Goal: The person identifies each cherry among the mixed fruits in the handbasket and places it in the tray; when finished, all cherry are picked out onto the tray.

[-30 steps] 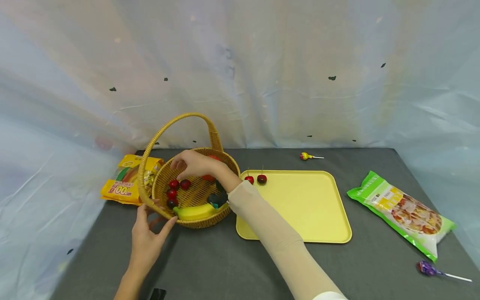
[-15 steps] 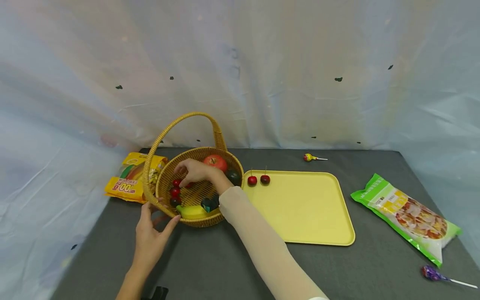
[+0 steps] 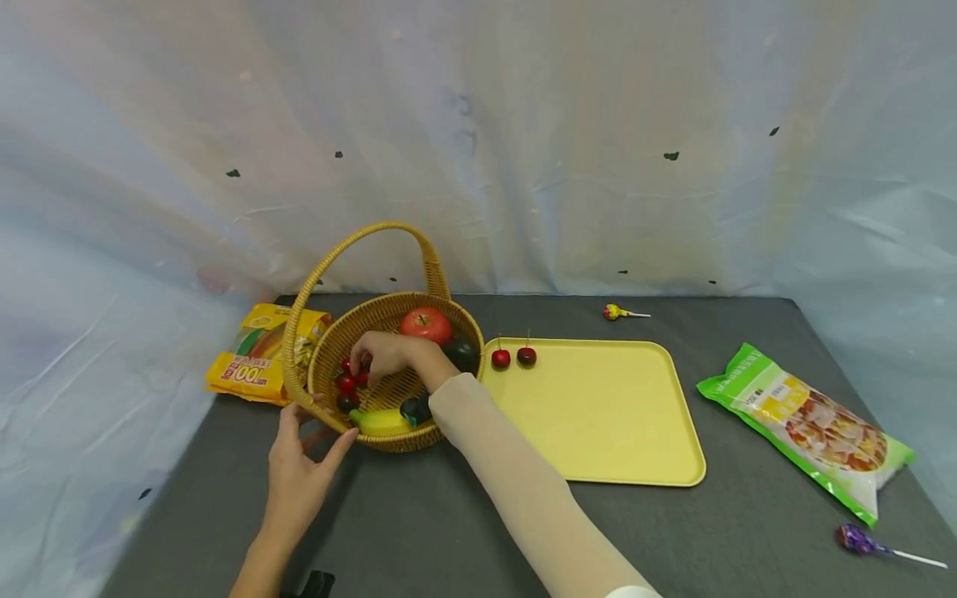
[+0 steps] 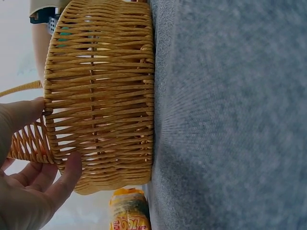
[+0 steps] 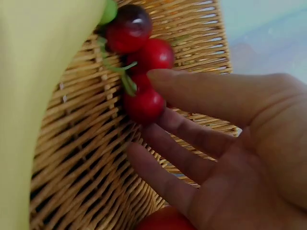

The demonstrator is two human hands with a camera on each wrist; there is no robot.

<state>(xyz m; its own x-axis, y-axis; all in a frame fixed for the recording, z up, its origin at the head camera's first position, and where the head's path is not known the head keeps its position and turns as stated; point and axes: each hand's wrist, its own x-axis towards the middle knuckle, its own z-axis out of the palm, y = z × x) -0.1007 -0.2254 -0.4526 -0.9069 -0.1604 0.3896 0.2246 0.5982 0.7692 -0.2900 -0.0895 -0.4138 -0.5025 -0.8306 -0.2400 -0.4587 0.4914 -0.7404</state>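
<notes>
A wicker basket (image 3: 404, 444) with a tall handle stands at the left of the table. My left hand (image 3: 299, 473) grips its near-left rim by the handle's base, thumb and fingers around the weave (image 4: 100, 96). Inside the basket, my right hand (image 3: 392, 353) has its thumb and fingers around a red cherry (image 5: 144, 108) with a green stem; the far fingertips are partly hidden behind it. Several cherries cluster there, including a dark red one (image 3: 347, 402). A banana (image 3: 381, 423), a red apple-like fruit (image 3: 426, 324) and a dark green fruit (image 3: 461, 355) also lie inside.
Right of the basket lies a yellow tray (image 3: 598, 415) with two cherries (image 3: 513, 357) in its far-left corner. A yellow food bag (image 3: 250, 370) sits behind the basket's left side. A green-and-white bag (image 3: 815, 423), a yellow lollipop (image 3: 613, 312) and a purple lollipop (image 3: 856, 540) lie farther right.
My right hand has lowered into the basket and closed in around a cherry, which has shifted slightly left and nearer. The left hand keeps its grip on the rim.
</notes>
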